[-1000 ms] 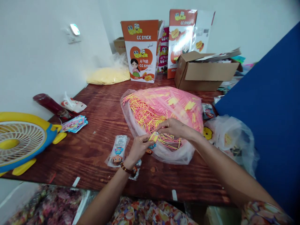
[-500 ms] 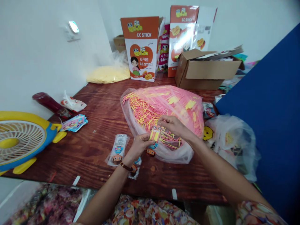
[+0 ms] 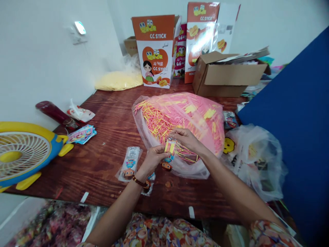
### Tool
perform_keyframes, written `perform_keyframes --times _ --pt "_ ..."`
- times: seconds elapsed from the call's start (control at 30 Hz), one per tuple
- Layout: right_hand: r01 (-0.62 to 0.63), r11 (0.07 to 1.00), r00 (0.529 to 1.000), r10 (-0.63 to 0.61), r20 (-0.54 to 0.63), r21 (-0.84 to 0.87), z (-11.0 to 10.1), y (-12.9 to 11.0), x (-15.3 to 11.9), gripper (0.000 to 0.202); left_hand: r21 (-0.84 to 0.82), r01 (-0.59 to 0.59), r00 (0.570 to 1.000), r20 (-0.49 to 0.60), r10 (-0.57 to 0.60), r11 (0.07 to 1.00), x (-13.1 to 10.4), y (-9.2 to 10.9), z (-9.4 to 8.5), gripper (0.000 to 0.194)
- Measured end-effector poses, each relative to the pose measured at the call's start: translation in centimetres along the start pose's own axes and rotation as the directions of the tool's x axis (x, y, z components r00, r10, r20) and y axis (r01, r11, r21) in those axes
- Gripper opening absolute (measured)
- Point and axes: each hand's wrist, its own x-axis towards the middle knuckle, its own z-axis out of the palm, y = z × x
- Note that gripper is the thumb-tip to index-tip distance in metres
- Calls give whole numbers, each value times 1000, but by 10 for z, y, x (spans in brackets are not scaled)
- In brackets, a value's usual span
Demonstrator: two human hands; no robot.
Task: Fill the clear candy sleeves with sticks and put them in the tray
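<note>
Between my left thumb and fingers is a small printed plastic pouch (image 3: 169, 148), with yellow and pink sticks showing inside it and a cartoon face at its lower end. My left hand (image 3: 154, 158), wearing a beaded bracelet, grips its left side. At the pouch's top edge, my right hand (image 3: 187, 139) is closed in a pinch; its fingertips are partly hidden. Just behind both hands lies a large open clear bag (image 3: 204, 169) full of thin pink and yellow sticks (image 3: 156, 120). Flat printed pouches (image 3: 130, 164) rest left of my left forearm, some partly covered by it.
A yellow and blue fan (image 3: 28, 151) stands at the left, near a dark red bottle (image 3: 53, 112) and blue-pink packets (image 3: 82, 134). Printed cartons (image 3: 155, 51) and an open brown box (image 3: 231, 75) line the back. A crumpled clear bag (image 3: 259, 164) and blue panel (image 3: 303, 130) are at right.
My right hand has shifted slightly left and down along the pouch's top edge. My left hand keeps its grip almost in place.
</note>
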Motion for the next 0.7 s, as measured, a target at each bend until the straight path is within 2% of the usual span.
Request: perform_keyframes --times 0.07,0.17,0.27,0.37,0.43,0.53,0.7 --pt "13 1000 1000 -14 -22 -9 0 1 0 26 -3 2 1000 4 -2 1000 0 -1 0 32" --pt "46 999 990 -44 -133 11 2 -3 1 26 11 -4 1000 5 4 1000 1 -4 -2 30" --pt "73 985 966 -30 -258 156 -1 -10 4 27 18 1 1000 23 -1 1000 -1 -7 -5 30" --pt "113 936 933 15 -359 334 -10 -13 8 28 -48 25 1000 20 -24 999 -5 -5 -6 32" --pt "91 932 920 56 -388 350 -16 -10 10 29 -100 12 1000 10 -11 995 -7 -2 -7 34" --pt "25 969 934 66 -352 246 -15 1 4 33 -132 -34 999 -14 32 991 -7 1 -7 36" --pt "-71 991 977 91 -193 110 4 13 -20 35 -97 -121 990 -90 113 988 -3 -2 -11 30"
